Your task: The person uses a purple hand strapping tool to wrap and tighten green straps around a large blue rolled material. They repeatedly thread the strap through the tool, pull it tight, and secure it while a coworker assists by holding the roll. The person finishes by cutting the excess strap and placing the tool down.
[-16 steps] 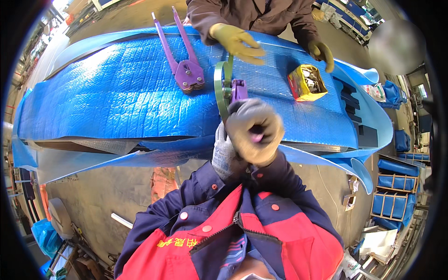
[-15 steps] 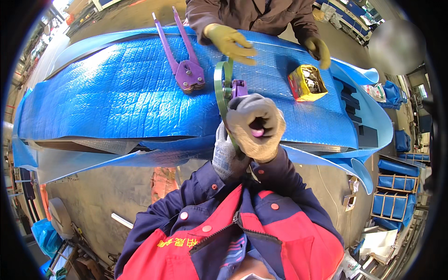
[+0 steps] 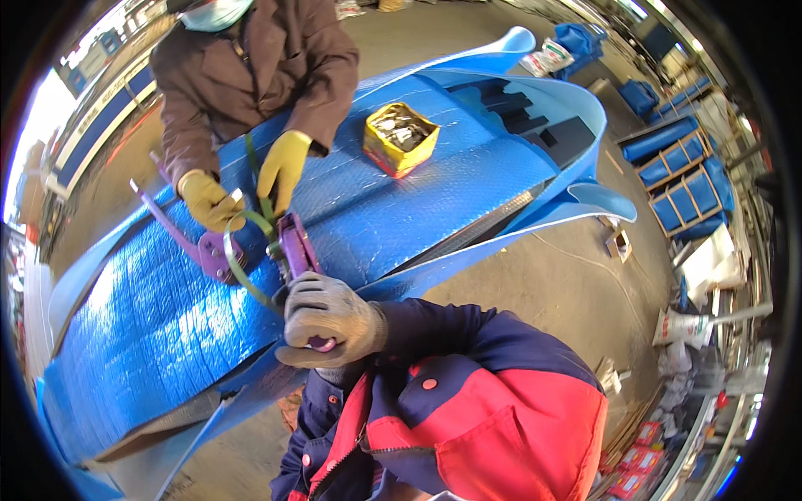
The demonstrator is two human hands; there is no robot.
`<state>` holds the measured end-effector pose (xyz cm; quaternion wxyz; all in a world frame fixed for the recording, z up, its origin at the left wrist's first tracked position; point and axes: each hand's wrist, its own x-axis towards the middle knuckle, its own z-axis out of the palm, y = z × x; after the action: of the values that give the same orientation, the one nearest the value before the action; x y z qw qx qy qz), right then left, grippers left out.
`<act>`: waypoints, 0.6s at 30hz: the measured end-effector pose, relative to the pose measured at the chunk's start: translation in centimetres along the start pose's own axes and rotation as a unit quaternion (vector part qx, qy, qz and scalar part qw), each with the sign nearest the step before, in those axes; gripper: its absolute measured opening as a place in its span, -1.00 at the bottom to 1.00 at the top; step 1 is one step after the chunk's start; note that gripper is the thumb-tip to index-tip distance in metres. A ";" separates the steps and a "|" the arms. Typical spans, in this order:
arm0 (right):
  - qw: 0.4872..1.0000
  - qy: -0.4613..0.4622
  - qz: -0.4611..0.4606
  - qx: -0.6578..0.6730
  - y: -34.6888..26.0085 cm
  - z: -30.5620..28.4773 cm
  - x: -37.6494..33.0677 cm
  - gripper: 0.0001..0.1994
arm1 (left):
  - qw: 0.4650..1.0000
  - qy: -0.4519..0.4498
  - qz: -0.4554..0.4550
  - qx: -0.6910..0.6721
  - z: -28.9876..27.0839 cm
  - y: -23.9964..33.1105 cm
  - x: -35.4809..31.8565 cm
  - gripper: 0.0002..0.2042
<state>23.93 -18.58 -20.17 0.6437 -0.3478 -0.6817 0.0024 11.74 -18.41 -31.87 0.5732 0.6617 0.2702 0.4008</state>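
Note:
My right hand (image 3: 330, 321), in a grey and tan glove, is closed around the handle of a purple strapping tensioner (image 3: 299, 246). My left hand is almost wholly hidden beneath the right one; its fingers do not show. A green strap (image 3: 236, 259) loops out at the tensioner's left side. Across from me, a co-worker's yellow-gloved hands (image 3: 282, 171) are at the strap beyond the tool; a small shiny piece shows at the fingers of one. Left of the strap lies a purple long-handled strap sealer (image 3: 213, 255) on the blue-wrapped bundle (image 3: 434, 200).
A yellow box (image 3: 401, 138) of small metal pieces stands on the bundle, right of the co-worker. Loose blue sheet edges (image 3: 601, 200) curl out at the bundle's right end. Blue-wrapped packs in wooden frames (image 3: 689, 209) stand farther right.
My view has swung to the right, so the bundle appears tilted. The co-worker's hands have come to the strap by the tensioner. My right hand still grips the handle.

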 end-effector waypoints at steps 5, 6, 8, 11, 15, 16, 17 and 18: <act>0.999 0.017 0.026 0.027 0.3 0.6 1.9 -0.71 | 1.000 -0.019 -0.008 -0.019 -0.2 -0.5 0.0 -0.45; 0.998 0.045 -0.003 0.048 0.2 0.7 2.4 -0.71 | 0.999 -0.020 -0.010 -0.024 -0.2 -0.4 -0.1 -0.45; 0.996 0.058 0.024 0.059 0.4 0.8 3.5 -0.71 | 0.999 -0.024 -0.009 -0.037 -0.2 -0.2 -0.2 -0.45; 0.992 0.057 0.110 0.033 0.9 0.8 4.6 -0.75 | 0.995 -0.052 -0.060 -0.063 0.3 -0.3 -0.5 -0.44; 0.996 0.054 0.069 0.027 0.3 0.3 3.3 -0.75 | 0.990 0.013 -0.043 -0.130 0.3 -1.1 -0.9 -0.46; 0.994 0.066 0.086 0.035 -0.1 0.1 2.5 -0.73 | 0.992 -0.007 -0.037 -0.120 0.0 -1.3 -1.0 -0.46; 0.997 0.025 0.067 0.028 -0.4 0.0 2.0 -0.72 | 0.995 -0.020 -0.029 -0.096 -0.2 -1.5 -1.0 -0.46; 0.999 0.026 0.013 0.027 -0.5 -0.1 1.6 -0.71 | 0.997 -0.031 -0.018 -0.068 -0.5 -1.6 -0.9 -0.47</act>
<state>23.87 -18.25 -18.56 0.6705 -0.3392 -0.6595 0.0201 11.02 -18.62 -33.63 0.6325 0.6279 0.2363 0.3872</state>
